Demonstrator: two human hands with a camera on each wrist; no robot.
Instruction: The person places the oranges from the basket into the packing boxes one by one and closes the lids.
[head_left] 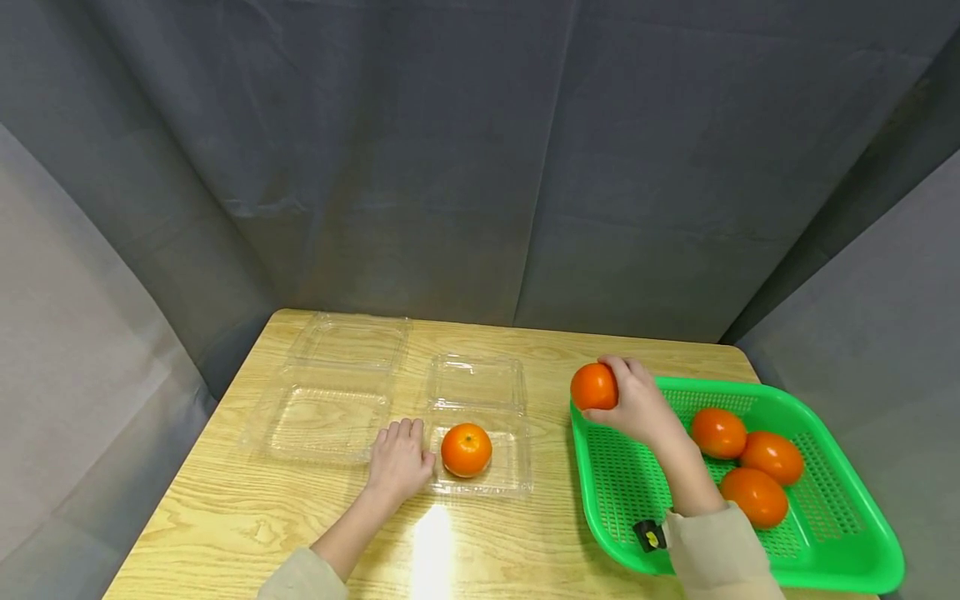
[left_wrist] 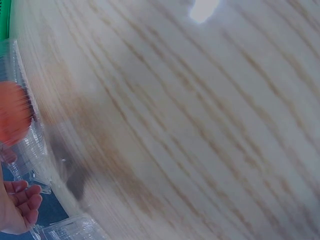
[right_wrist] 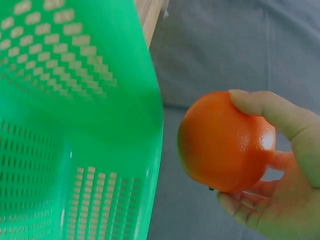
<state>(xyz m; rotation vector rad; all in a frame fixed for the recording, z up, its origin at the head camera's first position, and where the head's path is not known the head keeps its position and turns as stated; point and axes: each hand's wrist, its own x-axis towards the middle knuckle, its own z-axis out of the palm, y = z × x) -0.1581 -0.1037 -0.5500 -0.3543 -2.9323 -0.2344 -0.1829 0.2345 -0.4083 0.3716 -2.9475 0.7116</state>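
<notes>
My right hand [head_left: 637, 404] grips an orange [head_left: 595, 387] between thumb and fingers, over the left rim of a green basket [head_left: 588, 492]. In the right wrist view that orange [right_wrist: 225, 142] hangs beside the basket wall. My left hand [head_left: 400, 462] rests at the left edge of a small clear plastic container [head_left: 510, 475], its fingers loosely bent. Another orange [head_left: 467, 450] sits in this container's near half. The left wrist view catches only part of the left hand [left_wrist: 20, 207], close to the clear plastic and a blurred orange [left_wrist: 14, 112].
A larger clear container [head_left: 330, 417] lies unfolded to the left, its lid [head_left: 352, 340] toward the back. Several orange fruits [head_left: 753, 497] lie in the basket's right part. Grey curtains [head_left: 420, 167] hang behind the wooden table [head_left: 217, 517].
</notes>
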